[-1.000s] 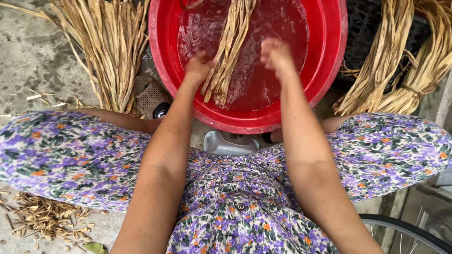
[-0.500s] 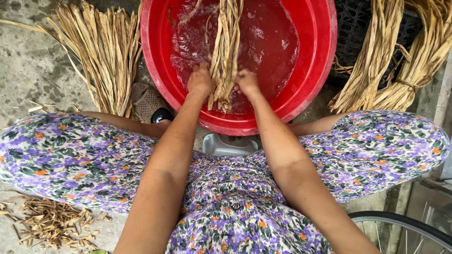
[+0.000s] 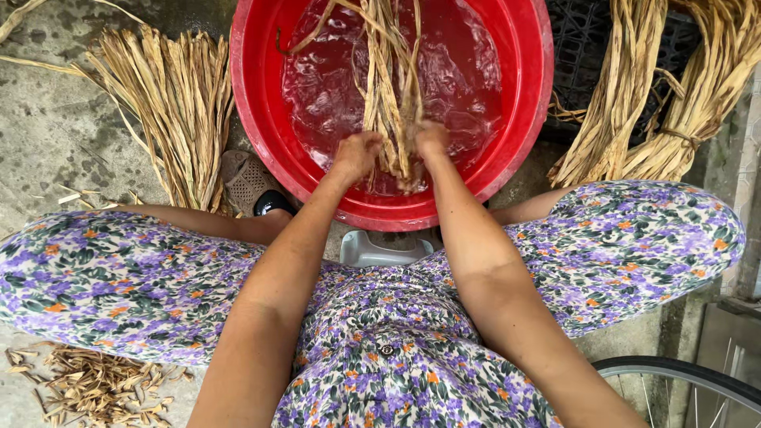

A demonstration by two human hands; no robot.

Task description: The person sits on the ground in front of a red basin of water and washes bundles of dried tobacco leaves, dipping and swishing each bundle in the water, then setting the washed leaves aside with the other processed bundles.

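A round red basin (image 3: 261, 135) full of water stands on the ground in front of me. A bundle of long tan plant strips (image 3: 386, 75) lies in the water, running from the far rim to the near side. My left hand (image 3: 355, 156) grips the near end of the bundle from the left. Close beside it, my right hand (image 3: 430, 137) holds the same end from the right. Both fists are closed around the wet strips just above the water.
A pile of dry tan strips (image 3: 178, 95) lies on the concrete left of the basin. Tied bundles (image 3: 658, 103) lean at the right over a black crate (image 3: 583, 47). Cut scraps (image 3: 95, 384) lie at lower left. A sandal (image 3: 250, 182), a grey stool (image 3: 380, 252) and a bicycle wheel (image 3: 682, 376) are close.
My hands, spread apart in the water a second ago, have come together and closed around the near end of the strip bundle. The view has shifted slightly.
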